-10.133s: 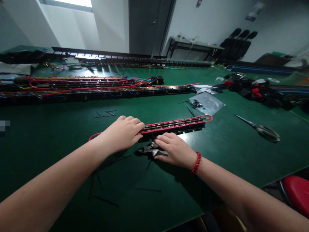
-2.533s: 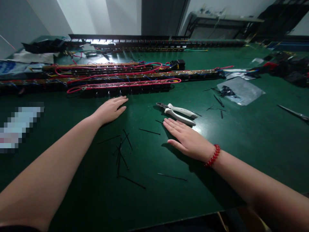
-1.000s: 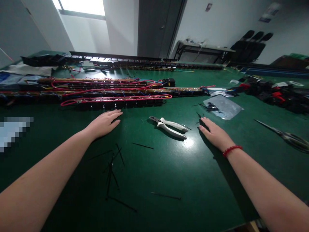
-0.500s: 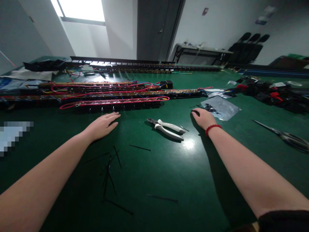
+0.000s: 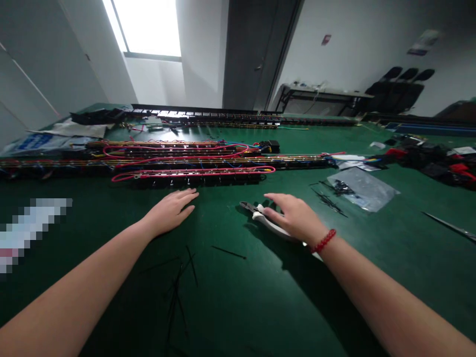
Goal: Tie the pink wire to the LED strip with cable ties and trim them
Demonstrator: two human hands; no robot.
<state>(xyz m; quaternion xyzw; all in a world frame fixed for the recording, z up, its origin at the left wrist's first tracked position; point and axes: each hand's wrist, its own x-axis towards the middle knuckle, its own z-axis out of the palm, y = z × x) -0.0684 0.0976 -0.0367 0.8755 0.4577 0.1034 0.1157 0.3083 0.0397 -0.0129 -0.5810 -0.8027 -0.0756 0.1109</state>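
My left hand (image 5: pixel 171 210) lies on the green tabletop with its fingers stretched out and holds nothing. It is just in front of a long bundle of wiring with pink-red cables (image 5: pixel 208 172). My right hand (image 5: pixel 295 215), with a red bead bracelet at the wrist, is over the white-handled pliers (image 5: pixel 270 225). Its fingers are extended and apart, partly covering the handles; whether they touch is hard to see. The dark jaws point left. Several black cable ties (image 5: pixel 174 292) lie scattered nearer me, with a single tie (image 5: pixel 228 252) between my arms.
A clear plastic bag (image 5: pixel 372 191) and loose black ties (image 5: pixel 329 202) lie to the right. Beyond them is a pile of black and red parts (image 5: pixel 435 161). A pointed metal tool (image 5: pixel 448 224) is at the right edge. More wiring (image 5: pixel 230 119) stretches across the back.
My right hand has moved left from beside the plastic bag to over the pliers, uncovering the loose ties there. My left hand stays put. The view has tilted up slightly.
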